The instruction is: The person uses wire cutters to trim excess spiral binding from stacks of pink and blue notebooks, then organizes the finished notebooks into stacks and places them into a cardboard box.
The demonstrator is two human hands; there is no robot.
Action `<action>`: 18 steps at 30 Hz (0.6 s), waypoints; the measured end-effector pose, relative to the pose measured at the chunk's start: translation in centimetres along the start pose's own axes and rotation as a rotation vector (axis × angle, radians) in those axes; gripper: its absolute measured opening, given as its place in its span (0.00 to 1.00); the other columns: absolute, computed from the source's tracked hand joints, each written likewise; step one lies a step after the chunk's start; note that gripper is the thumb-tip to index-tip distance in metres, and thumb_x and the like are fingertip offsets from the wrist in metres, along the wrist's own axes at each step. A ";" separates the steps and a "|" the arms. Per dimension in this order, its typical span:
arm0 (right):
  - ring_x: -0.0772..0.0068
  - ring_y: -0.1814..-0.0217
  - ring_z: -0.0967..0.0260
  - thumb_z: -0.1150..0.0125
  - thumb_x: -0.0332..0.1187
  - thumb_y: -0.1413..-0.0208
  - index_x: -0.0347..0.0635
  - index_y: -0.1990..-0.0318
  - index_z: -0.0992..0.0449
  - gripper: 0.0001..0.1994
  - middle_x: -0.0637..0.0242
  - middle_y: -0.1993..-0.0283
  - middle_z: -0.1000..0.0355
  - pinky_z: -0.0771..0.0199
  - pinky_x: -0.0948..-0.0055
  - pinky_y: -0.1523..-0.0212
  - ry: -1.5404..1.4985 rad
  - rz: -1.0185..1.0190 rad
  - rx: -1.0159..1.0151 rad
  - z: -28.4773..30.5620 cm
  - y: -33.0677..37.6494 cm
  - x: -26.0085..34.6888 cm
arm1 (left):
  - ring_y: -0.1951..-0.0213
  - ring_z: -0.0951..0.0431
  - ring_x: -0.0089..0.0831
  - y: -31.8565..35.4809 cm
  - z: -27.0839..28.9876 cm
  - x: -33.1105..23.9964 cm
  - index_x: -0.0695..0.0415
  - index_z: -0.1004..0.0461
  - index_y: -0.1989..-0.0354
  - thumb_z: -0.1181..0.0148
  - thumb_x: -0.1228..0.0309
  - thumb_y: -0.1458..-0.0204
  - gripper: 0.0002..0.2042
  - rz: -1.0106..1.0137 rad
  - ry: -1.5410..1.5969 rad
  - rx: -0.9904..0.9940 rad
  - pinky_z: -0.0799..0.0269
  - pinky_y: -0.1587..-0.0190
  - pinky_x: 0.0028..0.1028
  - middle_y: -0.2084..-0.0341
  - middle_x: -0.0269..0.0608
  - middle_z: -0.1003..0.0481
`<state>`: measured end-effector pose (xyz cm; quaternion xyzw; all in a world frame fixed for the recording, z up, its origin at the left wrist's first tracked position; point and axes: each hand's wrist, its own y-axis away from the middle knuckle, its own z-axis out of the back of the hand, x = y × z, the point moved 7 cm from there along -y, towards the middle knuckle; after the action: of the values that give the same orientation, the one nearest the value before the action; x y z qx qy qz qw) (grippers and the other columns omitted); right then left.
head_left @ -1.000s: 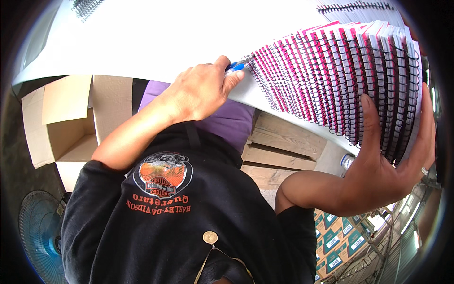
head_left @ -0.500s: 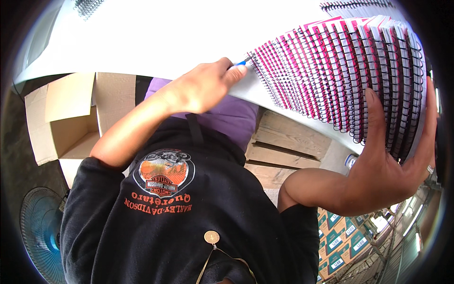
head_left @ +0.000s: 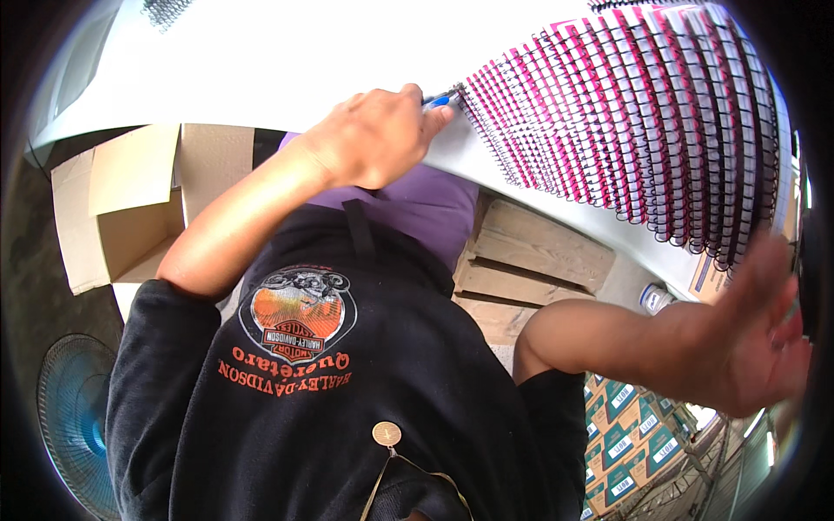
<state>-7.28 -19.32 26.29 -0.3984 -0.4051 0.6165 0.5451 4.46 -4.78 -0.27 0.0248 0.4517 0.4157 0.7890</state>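
Observation:
A long row of spiral-bound notebooks [head_left: 608,122] stands packed together on the white table [head_left: 287,69], with black wire spines and pink and white edges facing me. My left hand [head_left: 373,135] is closed around a small blue-handled tool [head_left: 437,102]. Its dark tip touches or nearly touches the wire at the row's left end; the kind of tool is mostly hidden by my fingers. Off the right end of the row, my right hand [head_left: 760,347] is raised near the picture's rim, somewhat blurred. Its thumb and fingers are apart, and nothing shows in it.
An open cardboard box [head_left: 139,208] is below the table at left, with a blue fan [head_left: 74,425] nearer me. A wooden crate [head_left: 530,260] and a small can [head_left: 654,298] are under the table. Stacked cartons [head_left: 630,443] stand at lower right. Black wire [head_left: 165,12] lies far left.
My right hand has let go of the row's right end and moved down, away from the notebooks. The notebooks there now lean or spread further right. My left hand stays at the left end.

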 end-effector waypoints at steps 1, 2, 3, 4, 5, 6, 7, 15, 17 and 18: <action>0.67 0.55 0.33 0.39 0.43 0.52 0.35 0.52 0.32 0.24 0.58 0.54 0.32 0.31 0.72 0.56 -0.050 0.053 -0.048 1.1 0.3 0.0 | 0.73 0.23 0.31 0.1 -0.3 0.3 0.63 0.33 0.53 0.64 0.49 0.39 0.26 0.117 0.306 0.138 0.26 0.74 0.34 0.76 0.43 0.27; 0.67 0.52 0.35 0.44 0.47 0.48 0.37 0.47 0.35 0.26 0.58 0.50 0.35 0.33 0.71 0.54 -0.083 0.055 -0.085 1.9 1.5 -0.2 | 0.71 0.22 0.33 0.4 -0.9 0.5 0.62 0.33 0.53 0.65 0.49 0.39 0.26 0.235 0.605 0.272 0.25 0.72 0.36 0.75 0.44 0.26; 0.66 0.46 0.39 0.53 0.53 0.44 0.41 0.41 0.42 0.30 0.59 0.43 0.40 0.37 0.68 0.48 -0.065 -0.030 -0.102 2.0 3.2 -0.5 | 0.68 0.22 0.36 0.6 -2.0 1.0 0.62 0.33 0.52 0.66 0.48 0.40 0.27 0.290 0.949 0.377 0.23 0.68 0.38 0.71 0.46 0.25; 0.65 0.40 0.44 0.63 0.58 0.41 0.44 0.35 0.49 0.34 0.59 0.36 0.45 0.41 0.65 0.43 -0.050 -0.116 -0.118 2.0 4.9 -0.8 | 0.68 0.22 0.36 0.6 -2.4 1.0 0.62 0.33 0.52 0.67 0.47 0.40 0.28 0.282 1.145 0.462 0.23 0.67 0.38 0.70 0.47 0.26; 0.62 0.37 0.47 0.74 0.61 0.40 0.44 0.32 0.57 0.36 0.57 0.32 0.51 0.45 0.62 0.39 -0.052 -0.205 -0.154 2.1 7.4 -2.6 | 0.68 0.22 0.36 0.8 -2.7 0.6 0.62 0.33 0.52 0.67 0.47 0.40 0.28 0.272 1.344 0.549 0.22 0.66 0.38 0.69 0.47 0.26; 0.60 0.39 0.44 0.69 0.57 0.39 0.37 0.36 0.52 0.34 0.54 0.38 0.46 0.42 0.62 0.42 -0.086 -0.185 -0.129 1.1 9.6 -3.3 | 0.68 0.22 0.35 0.8 -2.9 0.6 0.62 0.33 0.52 0.67 0.47 0.40 0.29 0.279 1.369 0.559 0.22 0.66 0.38 0.70 0.47 0.26; 0.60 0.38 0.47 0.61 0.53 0.45 0.36 0.36 0.55 0.36 0.53 0.37 0.49 0.46 0.62 0.41 -0.172 -0.239 -0.082 -0.6 12.6 -4.1 | 0.69 0.23 0.34 0.8 -3.0 1.0 0.63 0.33 0.52 0.68 0.47 0.40 0.29 0.289 1.402 0.548 0.22 0.66 0.38 0.71 0.46 0.27; 0.58 0.32 0.60 0.21 0.31 0.72 0.31 0.36 0.71 0.63 0.46 0.35 0.60 0.63 0.61 0.33 -0.532 -0.945 0.551 -8.2 25.9 -4.2 | 0.73 0.25 0.29 -0.2 0.4 -0.2 0.64 0.31 0.56 0.65 0.51 0.39 0.26 -0.046 -0.144 -0.071 0.26 0.77 0.33 0.78 0.40 0.29; 0.57 0.33 0.59 0.21 0.30 0.71 0.29 0.37 0.71 0.62 0.44 0.36 0.60 0.62 0.61 0.33 -0.485 -0.967 0.586 -8.7 26.0 -3.9 | 0.71 0.23 0.32 0.0 -0.1 0.4 0.64 0.31 0.56 0.66 0.50 0.39 0.27 0.154 0.222 0.127 0.25 0.72 0.36 0.76 0.42 0.28; 0.57 0.33 0.59 0.21 0.30 0.70 0.29 0.37 0.72 0.62 0.43 0.36 0.60 0.62 0.61 0.33 -0.456 -0.917 0.585 -8.7 26.7 -4.0 | 0.70 0.23 0.34 0.2 -0.2 0.0 0.64 0.31 0.56 0.66 0.49 0.39 0.27 0.249 0.404 0.224 0.24 0.69 0.38 0.75 0.44 0.27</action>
<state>-8.10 -24.79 -1.56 0.1268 -0.4562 0.4740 0.7424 4.22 -4.70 -0.33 0.0840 0.6370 0.4534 0.6177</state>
